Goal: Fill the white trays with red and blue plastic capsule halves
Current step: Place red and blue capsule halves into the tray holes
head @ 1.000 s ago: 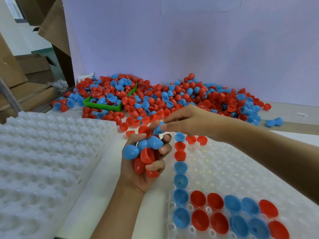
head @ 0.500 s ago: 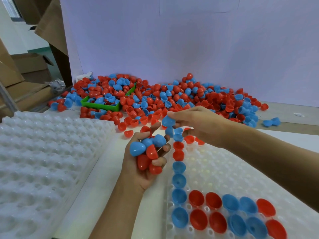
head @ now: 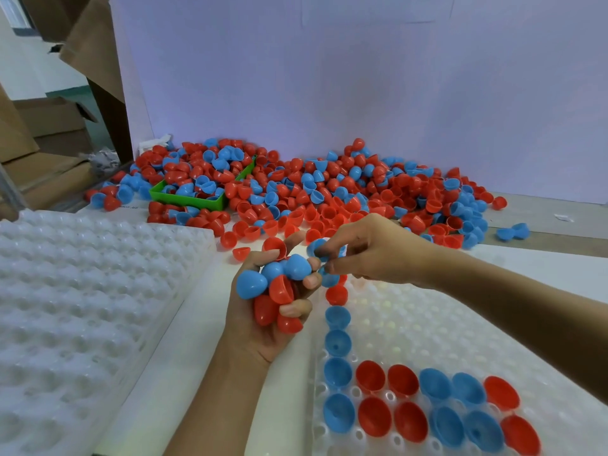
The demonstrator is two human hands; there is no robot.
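Our left hand (head: 263,311) is cupped palm up w/ fingers curled round a handful of red and blue capsule halves (head: 279,281), held just left of the working tray (head: 411,324). Our right hand (head: 371,255) is right beside it, thumb and fingers pinching a blue half (head: 317,248) at the edge of the handful; we can't tell whether it's clear of the left fingers yet.

Progress, as far as we can see: the working tray on the right has one column down its left edge filled, mixed red and blue, plus two rows at the near end approx six across. Halves sit open side up. Everything else on that tray, i.e. most of it, shows bare sockets. A second white tray (head: 82,307) on the left has nothing in it.

Supply isn't a worry: a big pile of loose halves (head: 345,192) lies on the surface (head: 184,357) by the back wall, spilling over a green bin (head: 187,200), w/ a couple of strays off to the right.

So we judge we're early on. Prob. next: seat the pinched blue half at the far end of the left column, then work thru the handful.
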